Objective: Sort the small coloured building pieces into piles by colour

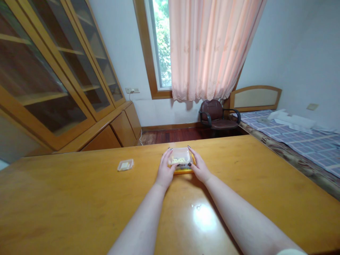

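Both my hands grip a clear plastic box (181, 153) from its two sides, near the far edge of the wooden table. Small pale yellow pieces show through its wall. My left hand (165, 170) is closed on the left side, thumb along the near face. On the right side my right hand (200, 167) holds it the same way, the thumb tips close together. Just under the box is a yellow-orange object (183, 172), mostly hidden; I cannot tell whether the box touches it. To the left lies a small clear container (125, 165) with something pale in it.
The wooden table (79, 198) spans the foreground. A glass-fronted cabinet (77, 53) stands on the left. Beyond the table's far edge is a brown armchair (216, 115) below a pink curtain (212, 49). A bed (300, 136) with a checked cover runs along the right.
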The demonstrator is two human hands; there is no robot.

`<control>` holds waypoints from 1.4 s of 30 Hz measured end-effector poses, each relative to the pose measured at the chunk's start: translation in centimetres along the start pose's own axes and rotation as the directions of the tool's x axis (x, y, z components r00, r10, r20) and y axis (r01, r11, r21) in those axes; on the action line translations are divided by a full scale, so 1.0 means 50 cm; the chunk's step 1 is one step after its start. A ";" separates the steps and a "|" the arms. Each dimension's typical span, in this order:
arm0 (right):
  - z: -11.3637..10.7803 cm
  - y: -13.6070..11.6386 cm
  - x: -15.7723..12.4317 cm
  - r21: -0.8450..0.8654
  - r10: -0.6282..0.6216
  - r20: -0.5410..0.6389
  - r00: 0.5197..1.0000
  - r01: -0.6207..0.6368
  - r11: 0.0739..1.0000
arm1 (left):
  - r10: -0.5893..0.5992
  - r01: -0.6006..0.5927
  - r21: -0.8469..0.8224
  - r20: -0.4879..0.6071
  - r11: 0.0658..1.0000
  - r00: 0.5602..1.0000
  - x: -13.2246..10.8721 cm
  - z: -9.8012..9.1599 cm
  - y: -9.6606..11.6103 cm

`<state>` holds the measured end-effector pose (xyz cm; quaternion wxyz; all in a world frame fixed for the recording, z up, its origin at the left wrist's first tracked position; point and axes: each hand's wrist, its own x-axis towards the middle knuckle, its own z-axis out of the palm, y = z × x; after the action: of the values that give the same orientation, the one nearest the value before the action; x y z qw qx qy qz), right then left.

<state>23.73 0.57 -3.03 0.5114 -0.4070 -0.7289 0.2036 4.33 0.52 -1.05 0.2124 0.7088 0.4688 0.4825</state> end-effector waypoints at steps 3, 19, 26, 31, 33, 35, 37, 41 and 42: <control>0.002 0.005 0.000 0.051 -0.001 -0.028 1.000 0.002 0.999 | -0.024 0.031 -0.061 0.103 0.998 0.994 -0.003 0.006 -0.004; 0.007 0.038 -0.002 0.008 0.128 -0.079 0.989 -0.128 0.992 | -0.175 0.163 0.071 0.234 0.984 0.956 0.004 0.023 -0.017; 0.008 0.041 -0.006 0.054 0.172 -0.065 0.983 -0.169 0.984 | -0.179 0.184 -0.002 0.224 0.983 0.958 -0.002 0.024 -0.020; 0.010 0.043 -0.006 0.128 0.200 -0.042 0.979 -0.194 0.973 | -0.196 0.218 -0.072 0.235 0.973 0.952 -0.007 0.024 -0.018; 0.011 0.045 -0.006 0.147 0.204 -0.036 0.978 -0.197 0.969 | -0.185 0.209 -0.095 0.218 0.973 0.958 -0.007 0.024 -0.018; 0.012 0.046 -0.005 0.160 0.210 -0.037 0.977 -0.202 0.966 | -0.176 0.202 -0.116 0.206 0.972 0.963 -0.006 0.024 -0.018; 0.012 0.048 -0.005 0.171 0.216 -0.036 0.976 -0.207 0.963 | -0.179 0.207 -0.124 0.207 0.970 0.962 -0.005 0.024 -0.020; 0.013 0.051 -0.005 0.183 0.219 -0.026 0.975 -0.210 0.960 | -0.182 0.210 -0.118 0.210 0.971 0.961 -0.006 0.029 -0.022; 0.014 0.051 -0.006 0.177 0.220 -0.024 0.975 -0.212 0.961 | -0.180 0.208 -0.116 0.212 0.971 0.960 -0.007 0.031 -0.022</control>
<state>24.14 1.92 -5.30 0.5353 -0.4424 -0.6484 0.3120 5.16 0.97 -2.75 0.3530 0.6881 0.4780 0.4165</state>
